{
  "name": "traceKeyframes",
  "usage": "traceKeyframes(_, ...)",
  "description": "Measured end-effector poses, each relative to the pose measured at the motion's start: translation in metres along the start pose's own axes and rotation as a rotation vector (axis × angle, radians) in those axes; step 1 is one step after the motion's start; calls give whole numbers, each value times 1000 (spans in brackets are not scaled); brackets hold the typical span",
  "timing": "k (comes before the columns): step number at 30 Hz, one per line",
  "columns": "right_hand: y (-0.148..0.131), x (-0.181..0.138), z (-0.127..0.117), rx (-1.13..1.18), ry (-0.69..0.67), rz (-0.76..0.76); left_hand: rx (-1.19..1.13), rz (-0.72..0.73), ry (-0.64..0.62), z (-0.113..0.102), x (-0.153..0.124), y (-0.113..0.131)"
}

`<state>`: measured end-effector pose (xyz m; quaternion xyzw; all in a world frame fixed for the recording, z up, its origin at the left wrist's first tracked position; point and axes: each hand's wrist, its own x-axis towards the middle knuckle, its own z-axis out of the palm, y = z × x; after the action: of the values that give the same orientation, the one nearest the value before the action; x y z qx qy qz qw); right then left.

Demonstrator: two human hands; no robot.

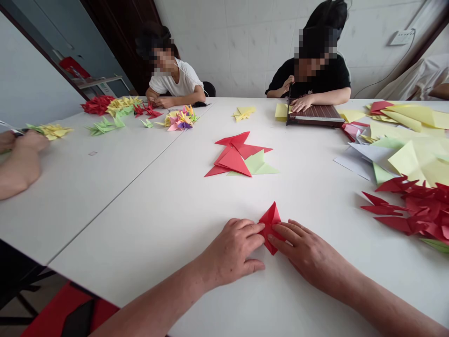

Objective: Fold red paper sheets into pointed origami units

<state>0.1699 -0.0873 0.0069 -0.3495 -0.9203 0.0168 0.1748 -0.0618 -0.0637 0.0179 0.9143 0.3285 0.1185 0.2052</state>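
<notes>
On the white table I see my left hand and right hand flat, each grip released, fingertips pinning a folded red paper between them; its long axis runs away from me, tip pointing far.

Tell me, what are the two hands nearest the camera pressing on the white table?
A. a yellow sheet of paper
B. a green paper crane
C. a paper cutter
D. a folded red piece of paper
D: the left hand and right hand both press fingertips on a folded red piece of paper lying on the white table.
</notes>
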Motion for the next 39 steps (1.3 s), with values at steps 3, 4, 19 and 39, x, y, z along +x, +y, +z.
traceKeyframes(3, 0, -1, 3, -12, -7, 6, -100, -78, 23, -2, 12, -5)
traceKeyframes(4, 0, -1, 4, -18, -1, 8, -141, -128, 46, -3, 17, -6)
traceKeyframes(19, 4, -3, 5, -36, -11, 14, -349, -508, 38, 1, 67, -21)
traceKeyframes(39, 8, -6, 8, -51, -55, 15, -525, -461, -52, -15, 80, -30)
